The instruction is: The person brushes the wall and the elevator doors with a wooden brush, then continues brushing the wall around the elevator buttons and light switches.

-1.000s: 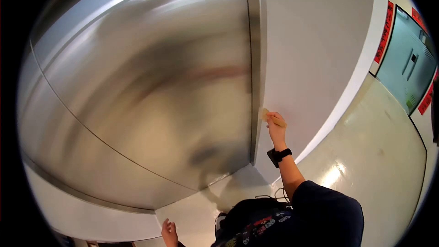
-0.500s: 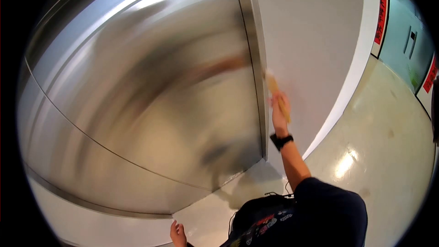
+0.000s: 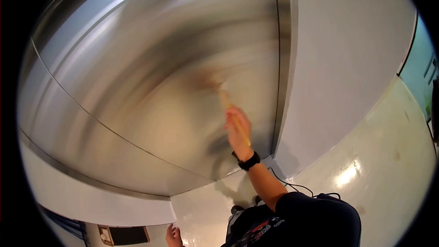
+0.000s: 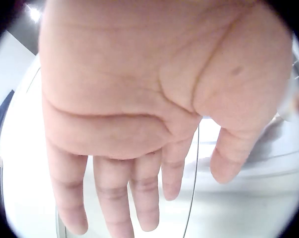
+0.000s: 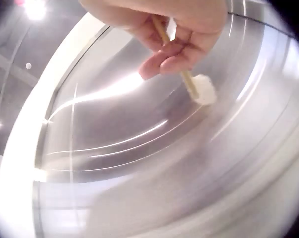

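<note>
My right hand [image 3: 238, 130] grips a thin wooden-handled brush [image 3: 225, 98] in front of a large brushed-metal panel [image 3: 160, 123]. In the right wrist view the fingers of the right hand [image 5: 181, 42] curl round the handle, and the pale, wide head of the brush [image 5: 204, 90] is at the metal surface; whether it touches cannot be told. Low in the head view hangs my left hand [image 3: 173, 236], away from the panel. The left wrist view shows the left hand [image 4: 139, 99] with its palm visible, fingers extended and nothing held.
A grey-white wall [image 3: 338, 55] adjoins the panel's right metal frame [image 3: 284, 59]. Black cables [image 3: 297, 185] lie near the wall's foot. The glossy floor [image 3: 379, 151] stretches right, towards a glass door [image 3: 425, 64]. A dark framed object [image 3: 128, 235] is at the lower left.
The right hand with the brush has moved left, from the edge of the wall and frame to in front of the metal panel. The head view has shifted too.
</note>
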Motion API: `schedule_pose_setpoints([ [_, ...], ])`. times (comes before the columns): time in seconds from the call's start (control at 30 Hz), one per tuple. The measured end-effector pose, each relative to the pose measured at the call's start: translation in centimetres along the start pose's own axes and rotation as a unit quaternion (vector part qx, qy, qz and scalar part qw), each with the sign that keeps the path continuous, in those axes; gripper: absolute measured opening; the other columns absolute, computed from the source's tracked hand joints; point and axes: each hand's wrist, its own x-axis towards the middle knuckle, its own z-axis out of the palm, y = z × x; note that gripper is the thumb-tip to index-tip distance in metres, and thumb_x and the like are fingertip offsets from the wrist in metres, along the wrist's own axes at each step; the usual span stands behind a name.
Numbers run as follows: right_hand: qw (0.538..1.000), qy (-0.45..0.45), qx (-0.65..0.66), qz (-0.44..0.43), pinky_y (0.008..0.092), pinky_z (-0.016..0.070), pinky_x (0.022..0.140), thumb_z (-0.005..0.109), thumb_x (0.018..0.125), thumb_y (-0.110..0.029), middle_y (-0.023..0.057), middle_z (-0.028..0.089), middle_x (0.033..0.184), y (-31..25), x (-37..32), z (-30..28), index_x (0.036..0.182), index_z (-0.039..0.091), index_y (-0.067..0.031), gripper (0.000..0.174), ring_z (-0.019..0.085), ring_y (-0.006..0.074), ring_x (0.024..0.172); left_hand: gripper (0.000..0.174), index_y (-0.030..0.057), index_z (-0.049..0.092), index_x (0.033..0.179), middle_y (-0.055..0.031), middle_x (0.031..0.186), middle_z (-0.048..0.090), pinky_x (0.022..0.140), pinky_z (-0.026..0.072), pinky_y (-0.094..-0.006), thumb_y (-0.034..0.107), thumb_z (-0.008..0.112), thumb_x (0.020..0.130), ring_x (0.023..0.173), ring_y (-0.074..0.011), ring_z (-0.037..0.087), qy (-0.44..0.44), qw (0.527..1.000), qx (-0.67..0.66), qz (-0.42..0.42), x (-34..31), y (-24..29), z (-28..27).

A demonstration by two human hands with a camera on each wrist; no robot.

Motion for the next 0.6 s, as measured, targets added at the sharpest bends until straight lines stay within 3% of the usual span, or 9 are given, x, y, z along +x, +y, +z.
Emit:
schedule_pose_setpoints([
  [0.1,0.962,-0.246,0.064,0.098,0.0233,0.0493,0.059,0.049,0.089,-0.011,0.0098,0.056,0.104,-1.3,-2.8,1.6,0.097,0.058,-0.0024,0.015,0.057,0.0128,0.066,0.039,0.0032,0.05,0.121,-0.0167,0.105,0.061,0.083,0.0434,-0.0343,0.023,0.054,0.087,0.097,-0.0275,0.057,-0.006,1.0,0.011,0.01,-0.4,0.5,0.4],
  [0.2,0.968,-0.235,-0.012,0.09,0.0237,0.0485,0.06,0.05,0.089,-0.012,0.0094,0.057,0.104,0.7,-3.1,-0.3,0.101,0.057,-0.0034,0.017,0.057,0.0124,0.064,0.038,0.0032,0.05,0.121,-0.0179,0.106,0.061,0.083,0.0433,-0.0343,0.022,0.052,0.088,0.097,-0.0274,0.057,0.005,1.0,0.022,0.02,-0.2,0.6,-0.4],
  [0.27,0.973,-0.06,-0.187,0.119,0.0239,0.047,0.059,0.049,0.09,-0.016,0.0086,0.059,0.1,0.8,-1.1,-3.1,0.102,0.056,-0.0024,0.019,0.056,0.0113,0.059,0.038,0.0036,0.05,0.121,-0.0182,0.105,0.061,0.083,0.0434,-0.0344,0.023,0.053,0.088,0.096,-0.0277,0.057,0.022,0.999,-0.015,0.03,-0.4,-0.2,-0.6],
  [0.33,0.981,0.154,-0.085,-0.087,0.0246,0.0471,0.051,0.048,0.09,-0.014,0.0091,0.057,0.092,1.2,0.2,-5.8,0.096,0.056,0.0002,0.017,0.056,0.0122,0.055,0.038,0.0041,0.051,0.121,-0.0182,0.105,0.061,0.082,0.0435,-0.0344,0.023,0.053,0.087,0.096,-0.0276,0.057,0.024,0.999,-0.022,0.026,-0.6,-1.3,-0.5],
  [0.4,0.946,0.289,-0.125,-0.078,0.0249,0.046,0.049,0.049,0.09,-0.014,0.0093,0.058,0.091,-0.9,1.1,-6.4,0.096,0.056,-0.0006,0.017,0.056,0.0136,0.052,0.039,0.0045,0.051,0.121,-0.0179,0.104,0.061,0.082,0.0436,-0.0344,0.023,0.054,0.087,0.095,-0.027,0.057,0.008,1.0,0.002,0.01,-0.2,-2.9,-0.6],
  [0.5,0.975,0.185,-0.122,-0.031,0.0242,0.0452,0.05,0.052,0.089,-0.019,0.0051,0.059,0.085,0.8,-0.1,-3.9,0.096,0.059,-0.002,0.02,0.054,0.0112,0.053,0.039,0.0044,0.051,0.12,-0.0175,0.103,0.061,0.081,0.044,-0.0339,0.024,0.055,0.086,0.093,-0.0264,0.057,-0.015,1.0,0.006,0.019,1.3,-5.5,-0.9],
  [0.53,0.975,0.094,-0.201,0.008,0.0243,0.047,0.053,0.055,0.088,-0.016,0.0054,0.058,0.092,2.9,-1.2,-2.7,0.096,0.06,-0.0023,0.017,0.053,0.0105,0.056,0.039,0.0043,0.051,0.12,-0.0174,0.102,0.062,0.081,0.0441,-0.0338,0.023,0.055,0.087,0.092,-0.0263,0.058,-0.01,1.0,0.001,0.024,1.9,-6.0,-1.0],
  [0.6,0.997,-0.022,-0.078,0.011,0.0246,0.0481,0.056,0.056,0.087,-0.015,0.005,0.059,0.097,3.0,-4.9,2.4,0.098,0.06,-0.0028,0.017,0.053,0.0102,0.059,0.038,0.0041,0.051,0.12,-0.0173,0.101,0.062,0.08,0.0444,-0.0337,0.023,0.055,0.087,0.091,-0.026,0.058,0.005,0.999,-0.008,0.034,2.7,-6.7,-1.4],
])
